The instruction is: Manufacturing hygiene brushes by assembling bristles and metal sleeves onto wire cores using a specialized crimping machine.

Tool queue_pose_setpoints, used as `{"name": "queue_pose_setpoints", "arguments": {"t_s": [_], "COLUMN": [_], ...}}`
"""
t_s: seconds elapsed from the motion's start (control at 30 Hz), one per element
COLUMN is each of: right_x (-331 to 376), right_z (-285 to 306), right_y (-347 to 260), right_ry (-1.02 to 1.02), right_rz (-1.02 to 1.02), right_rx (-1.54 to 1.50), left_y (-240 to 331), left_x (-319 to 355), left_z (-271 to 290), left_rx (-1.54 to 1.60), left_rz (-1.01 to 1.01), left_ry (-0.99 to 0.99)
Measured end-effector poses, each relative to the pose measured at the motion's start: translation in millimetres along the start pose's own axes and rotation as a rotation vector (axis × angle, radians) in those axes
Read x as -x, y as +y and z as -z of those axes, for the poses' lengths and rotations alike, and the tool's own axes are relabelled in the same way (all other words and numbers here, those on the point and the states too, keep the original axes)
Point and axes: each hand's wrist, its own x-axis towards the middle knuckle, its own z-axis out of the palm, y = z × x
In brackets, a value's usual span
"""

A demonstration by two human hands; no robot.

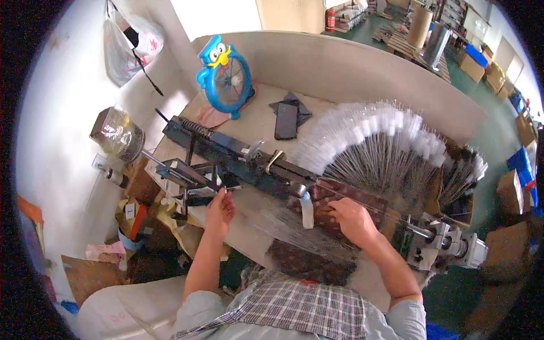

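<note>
A long dark metal machine point(238, 158) runs slantwise across the bench. My left hand point(220, 208) reaches up to its left end, fingers pinched at a small dark part under the frame. My right hand point(350, 218) rests closed on a thin wire point(362, 201) stretched along the machine, above a dark patterned cloth point(309, 263). A white brush tip point(307, 209) hangs from the machine between my hands. Loose thin wires point(289, 226) lie fanned on the bench below it.
A big fan of wire brushes with white bristle tips point(374, 141) stands behind the machine. A blue owl-shaped fan point(224, 76) and a black phone point(286, 120) sit at the back. A motor point(459, 243) is at the right end, a wrapped jar point(116, 133) at left.
</note>
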Motion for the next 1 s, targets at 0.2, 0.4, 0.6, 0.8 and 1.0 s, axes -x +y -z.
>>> {"name": "queue_pose_setpoints", "arguments": {"t_s": [0.2, 0.4, 0.6, 0.8, 1.0], "right_x": [-3, 1, 1, 10, 26], "right_z": [-5, 18, 41, 55, 59], "right_y": [-10, -26, -31, -5, 1], "right_ry": [0.06, 0.009, 0.22, 0.312, 0.354], "right_rz": [0.045, 0.023, 0.166, -0.059, -0.061], "right_rx": [-0.034, -0.033, 0.011, -0.085, -0.132], "left_y": [3, 2, -11, -52, -98], "left_x": [-16, -6, -1, 115, 112], "left_z": [17, 7, -1, -130, -179], "left_rx": [0.024, 0.097, -0.023, -0.43, -0.165], "left_rz": [0.017, 0.048, -0.162, -0.123, -0.046], "left_ry": [-0.083, -0.009, 0.078, -0.517, -0.69]}}
